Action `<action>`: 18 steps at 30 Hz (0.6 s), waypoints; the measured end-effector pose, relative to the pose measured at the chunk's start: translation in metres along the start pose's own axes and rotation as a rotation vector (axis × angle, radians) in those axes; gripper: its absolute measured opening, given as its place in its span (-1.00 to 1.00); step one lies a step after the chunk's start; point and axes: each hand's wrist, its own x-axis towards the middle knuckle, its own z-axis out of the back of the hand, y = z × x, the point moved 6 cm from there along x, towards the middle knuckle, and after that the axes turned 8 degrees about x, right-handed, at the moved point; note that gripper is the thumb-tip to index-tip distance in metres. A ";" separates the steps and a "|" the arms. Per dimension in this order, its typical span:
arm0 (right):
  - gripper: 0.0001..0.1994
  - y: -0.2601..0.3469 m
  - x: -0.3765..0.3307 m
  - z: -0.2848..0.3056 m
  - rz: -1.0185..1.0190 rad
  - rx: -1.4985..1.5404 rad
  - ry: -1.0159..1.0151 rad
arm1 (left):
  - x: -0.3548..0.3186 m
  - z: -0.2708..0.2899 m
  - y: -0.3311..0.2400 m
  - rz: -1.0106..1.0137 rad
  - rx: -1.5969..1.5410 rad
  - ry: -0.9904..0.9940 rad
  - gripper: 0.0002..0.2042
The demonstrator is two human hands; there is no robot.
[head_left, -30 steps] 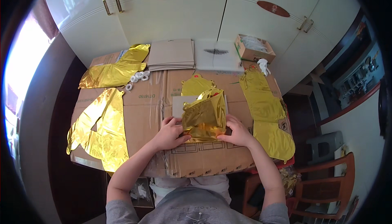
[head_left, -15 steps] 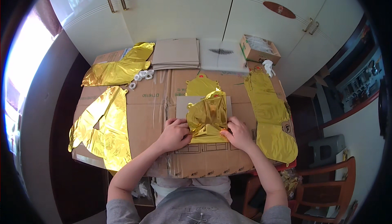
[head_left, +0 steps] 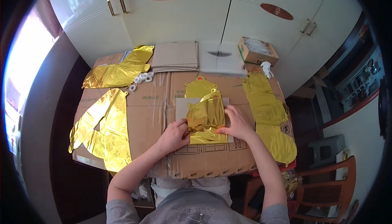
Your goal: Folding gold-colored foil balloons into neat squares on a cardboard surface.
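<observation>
In front of me a flat gold foil balloon (head_left: 206,114) lies folded over a pale card sheet (head_left: 179,106), its tabbed far end (head_left: 201,88) reaching past the card. My left hand (head_left: 174,135) is at the left edge of the folded foil, fingers curled closed on that edge. At the right edge, my right hand (head_left: 239,123) rests with its thumb on the foil and its fingers stretched out apart from the thumb, along the card's right side. The fingertips of the left hand are partly hidden.
More flat gold balloons lie at the left (head_left: 114,130), far left (head_left: 116,71) and right (head_left: 269,122). White ribbon rolls (head_left: 143,77), stacked card sheets (head_left: 174,56), a translucent sheet (head_left: 220,58) and a small box (head_left: 258,50) stand along the back of the cardboard-covered table (head_left: 147,109).
My right fingers have moved farther up the foil's right edge, away from the thumb. The upper flap of foil has shifted and lies flatter. My left hand stays nearly in place.
</observation>
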 end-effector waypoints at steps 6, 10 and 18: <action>0.38 0.007 0.032 0.016 -0.035 -0.204 0.168 | -0.001 0.005 0.005 0.108 -0.110 -0.057 -0.46; 0.36 -0.004 0.042 0.011 -0.047 -0.136 0.155 | -0.002 0.006 0.003 0.088 -0.110 -0.063 -0.43; 0.30 -0.017 0.047 0.002 -0.073 -0.154 0.118 | -0.003 0.008 -0.049 0.006 0.221 0.012 -0.53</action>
